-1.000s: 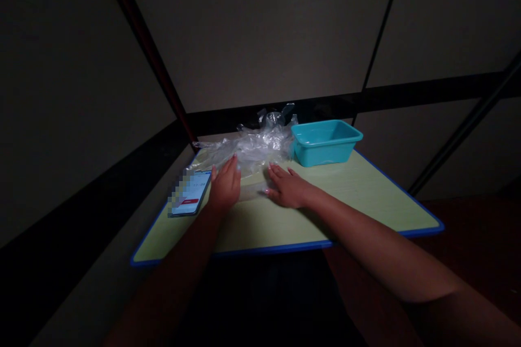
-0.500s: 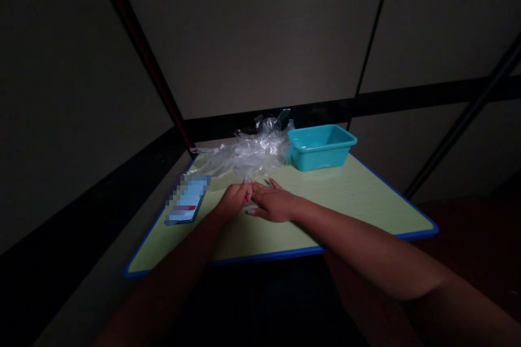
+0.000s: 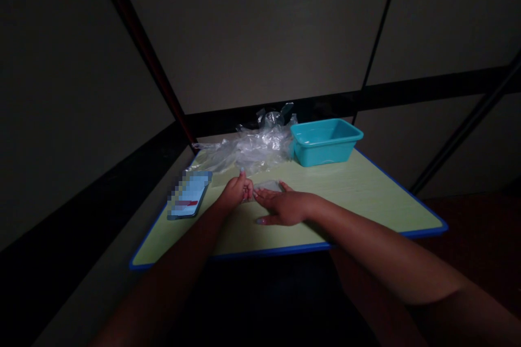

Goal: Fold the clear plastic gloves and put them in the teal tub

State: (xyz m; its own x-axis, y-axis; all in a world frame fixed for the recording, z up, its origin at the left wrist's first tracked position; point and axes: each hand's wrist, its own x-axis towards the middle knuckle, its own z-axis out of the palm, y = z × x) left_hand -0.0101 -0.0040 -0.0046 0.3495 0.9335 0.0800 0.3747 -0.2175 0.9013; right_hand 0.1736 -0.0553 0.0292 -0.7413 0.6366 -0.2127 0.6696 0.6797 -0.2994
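A small flat piece of clear plastic, seemingly a plastic bag, lies on the table between my hands. My left hand is closed at its left edge, fingers curled in and thumb pointing up, pinching it. Over its right part my right hand rests flat, fingers stretched and spread, pressing it to the tabletop. The right fingers hide some of the plastic. Just beyond both hands lies a crumpled heap of clear plastic bags.
A turquoise plastic basin stands at the back right of the pale green table, which has a blue edge. To the left lies a phone, its screen partly blurred. Dark wall panels rise behind the table.
My hands have moved apart a little, the right one shifting to the right. The flat plastic between them now shows. My left thumb has risen, and the view has tilted slightly.
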